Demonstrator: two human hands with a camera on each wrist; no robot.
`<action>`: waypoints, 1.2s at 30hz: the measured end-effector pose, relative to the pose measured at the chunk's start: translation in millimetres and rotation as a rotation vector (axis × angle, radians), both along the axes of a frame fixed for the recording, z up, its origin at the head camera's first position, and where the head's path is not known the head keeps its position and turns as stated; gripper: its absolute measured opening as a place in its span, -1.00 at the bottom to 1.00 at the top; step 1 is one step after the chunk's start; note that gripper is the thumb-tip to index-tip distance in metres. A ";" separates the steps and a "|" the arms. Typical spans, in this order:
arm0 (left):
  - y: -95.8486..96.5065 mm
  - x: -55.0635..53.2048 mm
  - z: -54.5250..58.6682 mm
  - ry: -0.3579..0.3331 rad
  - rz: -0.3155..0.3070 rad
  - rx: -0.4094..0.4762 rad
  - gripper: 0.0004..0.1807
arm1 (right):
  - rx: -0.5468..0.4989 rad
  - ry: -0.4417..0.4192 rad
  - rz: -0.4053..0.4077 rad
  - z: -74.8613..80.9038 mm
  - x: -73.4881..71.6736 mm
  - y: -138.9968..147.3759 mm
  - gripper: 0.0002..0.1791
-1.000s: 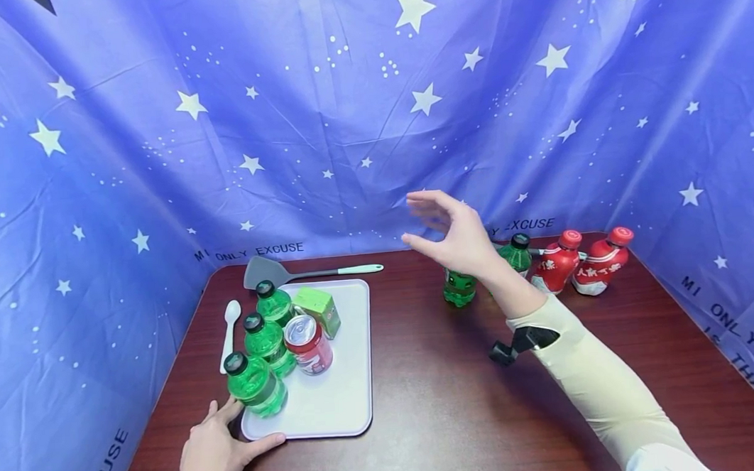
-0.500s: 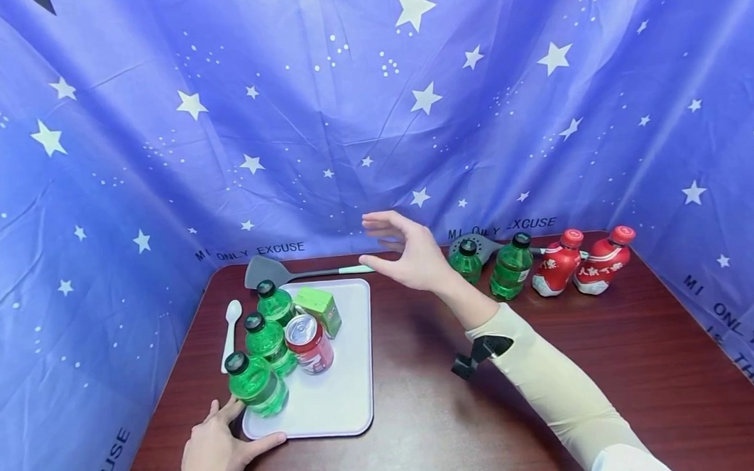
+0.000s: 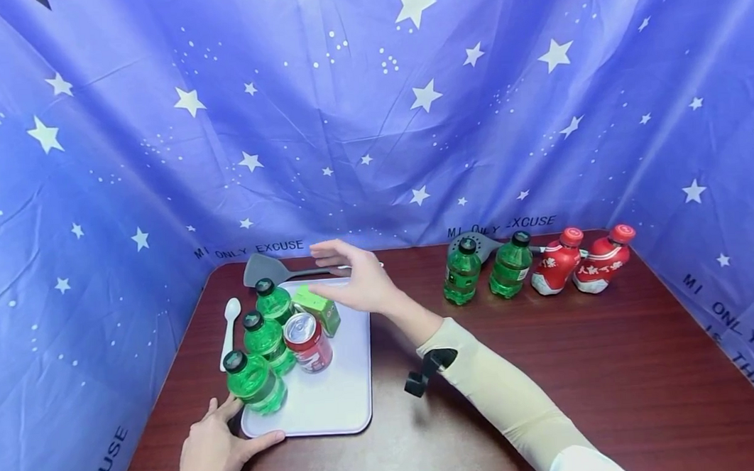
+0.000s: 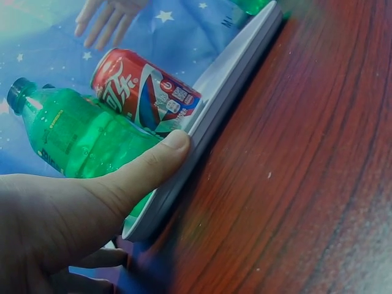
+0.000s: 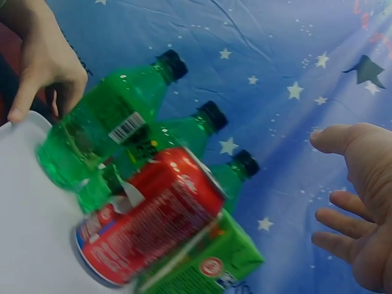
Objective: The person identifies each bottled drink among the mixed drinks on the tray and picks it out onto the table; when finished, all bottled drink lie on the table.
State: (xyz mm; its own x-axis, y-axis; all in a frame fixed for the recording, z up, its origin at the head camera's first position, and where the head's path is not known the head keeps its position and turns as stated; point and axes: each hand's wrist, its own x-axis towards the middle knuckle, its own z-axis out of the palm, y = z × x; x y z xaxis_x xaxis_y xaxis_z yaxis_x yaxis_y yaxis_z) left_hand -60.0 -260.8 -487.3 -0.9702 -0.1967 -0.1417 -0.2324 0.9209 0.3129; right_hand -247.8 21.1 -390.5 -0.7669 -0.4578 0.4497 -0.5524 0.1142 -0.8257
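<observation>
My left hand (image 3: 210, 450) holds the near left corner of a white tray (image 3: 335, 408), its thumb along the front rim. On the tray stand three green soda bottles with black caps: a near bottle (image 3: 257, 384), a middle bottle (image 3: 269, 346) and a far bottle (image 3: 275, 305). Beside them are a red soda can (image 3: 309, 344) and a green drink carton (image 3: 319, 313). Above the carton hovers my right hand (image 3: 360, 279), fingers spread and holding nothing. In the right wrist view, the hand (image 5: 361, 202) is apart from the carton (image 5: 211, 260).
A white spoon (image 3: 230, 332) lies left of the tray, and a grey spatula (image 3: 266, 271) behind it. At the back right stand two green bottles (image 3: 462, 272) and two red bottles (image 3: 556, 265), with a slotted grey utensil (image 3: 480, 246) behind. A starry curtain (image 3: 371, 122) encloses the table.
My right hand has moved left and down, from in front of the green bottles at the right to above the drink carton. The left hand stays at the tray corner.
</observation>
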 end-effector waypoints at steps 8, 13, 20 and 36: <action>0.0 0.3 0.3 0.014 -0.002 0.026 0.38 | 0.084 0.018 0.061 -4.7 0.0 -21.9 -0.32; -0.4 -0.5 -2.0 -0.009 0.001 0.010 0.40 | 0.156 0.048 0.081 -6.1 -1.7 -34.0 -0.30; 0.4 0.1 -1.7 0.004 0.002 -0.001 0.42 | 0.288 0.053 0.075 -3.8 -3.1 -52.2 -0.27; 0.3 0.2 -2.0 0.030 -0.005 -0.007 0.38 | 0.450 0.120 0.129 -3.7 -8.8 -78.5 -0.31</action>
